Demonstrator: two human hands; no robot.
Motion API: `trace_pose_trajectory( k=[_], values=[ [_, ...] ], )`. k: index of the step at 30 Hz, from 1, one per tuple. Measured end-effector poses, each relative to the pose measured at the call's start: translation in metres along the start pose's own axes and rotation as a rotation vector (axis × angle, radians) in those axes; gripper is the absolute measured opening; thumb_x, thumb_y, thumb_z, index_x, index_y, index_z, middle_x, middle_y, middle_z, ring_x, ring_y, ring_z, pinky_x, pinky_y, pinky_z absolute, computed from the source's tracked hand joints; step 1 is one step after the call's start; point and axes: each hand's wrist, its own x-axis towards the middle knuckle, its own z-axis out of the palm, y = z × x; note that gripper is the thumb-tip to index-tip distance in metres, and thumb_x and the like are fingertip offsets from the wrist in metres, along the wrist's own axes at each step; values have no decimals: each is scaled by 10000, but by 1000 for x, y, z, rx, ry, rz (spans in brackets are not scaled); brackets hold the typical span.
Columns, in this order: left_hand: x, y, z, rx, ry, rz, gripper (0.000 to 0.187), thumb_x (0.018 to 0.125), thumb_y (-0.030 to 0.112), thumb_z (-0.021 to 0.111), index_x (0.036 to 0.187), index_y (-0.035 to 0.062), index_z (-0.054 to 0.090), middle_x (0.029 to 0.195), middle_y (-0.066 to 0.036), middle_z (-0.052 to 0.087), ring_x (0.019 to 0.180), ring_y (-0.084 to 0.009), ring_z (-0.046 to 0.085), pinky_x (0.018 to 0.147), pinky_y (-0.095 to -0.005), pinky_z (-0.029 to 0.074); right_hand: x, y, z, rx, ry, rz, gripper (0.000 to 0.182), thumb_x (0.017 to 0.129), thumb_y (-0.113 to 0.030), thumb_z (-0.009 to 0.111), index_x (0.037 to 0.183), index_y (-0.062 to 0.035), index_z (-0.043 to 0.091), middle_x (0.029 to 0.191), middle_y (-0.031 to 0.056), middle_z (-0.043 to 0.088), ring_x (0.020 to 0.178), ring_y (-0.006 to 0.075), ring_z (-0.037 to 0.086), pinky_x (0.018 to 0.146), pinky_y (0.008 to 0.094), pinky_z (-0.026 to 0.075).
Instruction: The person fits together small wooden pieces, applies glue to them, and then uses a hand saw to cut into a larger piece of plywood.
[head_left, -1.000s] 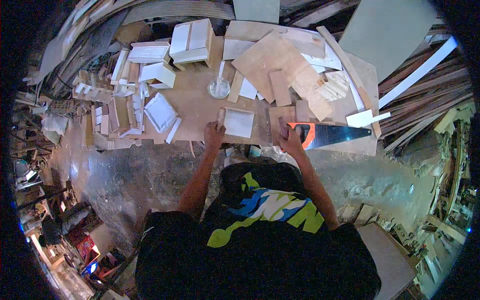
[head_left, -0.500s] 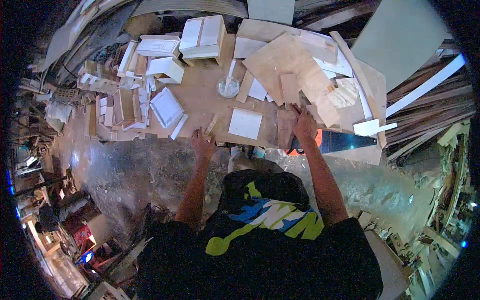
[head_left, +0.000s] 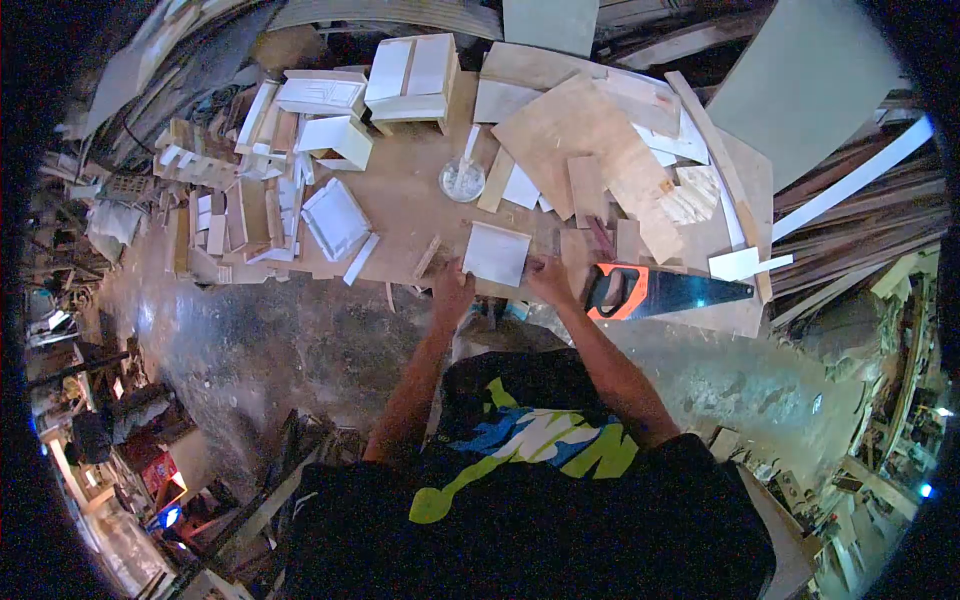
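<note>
Two bare hands work at the near edge of a cluttered wooden workbench (head_left: 400, 215), seen from above. Left hand (head_left: 453, 290) rests against the lower left corner of a small white square panel (head_left: 497, 253); the fingers lie at the panel's edge, but whether they pinch it or merely press against it cannot be told at this size. Right hand (head_left: 549, 280) meets the lower right corner of the same panel, fingers curled at its edge; grip likewise not clear. The panel lies flat on the bench, near its front edge, between the two hands.

Just right of the right hand lies a handsaw (head_left: 660, 292) with an orange and black handle, blade pointing right, untouched and flat on the bench. A small wooden strip (head_left: 427, 258) lies at a slant just left of the panel. Behind the panel stands a round clear container (head_left: 462, 179) with a white stick in it. A large plywood sheet (head_left: 590, 150) lies tilted across offcuts at the back right. White framed panels and wooden blocks (head_left: 300, 190) are heaped on the left half of the bench
</note>
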Motion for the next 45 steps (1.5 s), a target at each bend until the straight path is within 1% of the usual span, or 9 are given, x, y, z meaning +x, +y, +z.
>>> trace_pose_trajectory(
  k=[7,11,17,22,25,31,36,43,45],
  values=[
    [10,-15,8,24,-28,27,281,771,45,593,1048,-1,592,935,-202,617,889,-336,600,788,-442,481,-1,-8,7,59,-6,7,231,760,-170,612,928,-34,691,795,142,685,720,250,667,678,328,521],
    [11,2,-8,-495,-177,-357,200,782,-1,582,975,-1,637,840,-110,648,783,-184,615,686,-327,502,11,23,34,195,130,97,221,748,-167,656,919,-32,695,812,103,691,706,193,659,653,305,523],
    [-2,-75,36,-514,-99,-136,139,799,36,624,928,-9,649,824,-86,650,746,-136,600,678,-280,497,6,23,22,341,44,231,249,744,-135,696,961,-23,650,859,80,679,742,154,642,644,280,513],
    [-2,-26,0,-521,-126,-247,164,829,46,624,979,-19,628,848,-69,649,773,-130,602,717,-278,500,-11,0,-7,762,-20,276,304,769,-83,693,1039,-11,574,889,76,643,770,134,602,651,288,505],
    [-1,24,-40,-897,-266,-374,197,862,79,618,1033,-19,604,895,-56,649,826,-144,610,760,-286,502,-18,-15,-30,851,-6,190,289,789,-60,673,1053,-18,565,895,69,619,818,134,586,700,269,492],
    [11,128,-128,-899,-471,-334,200,867,105,634,1020,-22,610,933,-51,641,875,-155,600,785,-284,494,-35,-60,-118,1002,-147,-69,264,813,-26,646,1066,-30,569,927,61,621,853,135,589,763,238,469],
    [13,172,-173,-1134,-624,-116,146,826,86,683,927,-13,650,949,-64,651,889,-156,605,811,-315,486,-60,-142,-216,1052,-355,-20,246,815,-28,630,1054,2,581,897,41,624,860,113,592,755,229,464],
    [22,294,-226,-848,-484,341,190,792,39,695,967,-21,650,968,-108,660,922,-179,611,849,-336,472,-48,-179,-279,1079,-715,-109,266,776,-105,680,1010,7,625,889,56,653,845,145,631,759,275,505],
    [22,303,-219,-1015,-494,289,179,805,35,679,972,-23,646,946,-112,660,904,-191,618,839,-342,475,-40,-187,-289,989,-699,-121,268,768,-95,682,1009,14,632,895,64,656,846,145,633,754,268,507]
  ],
)
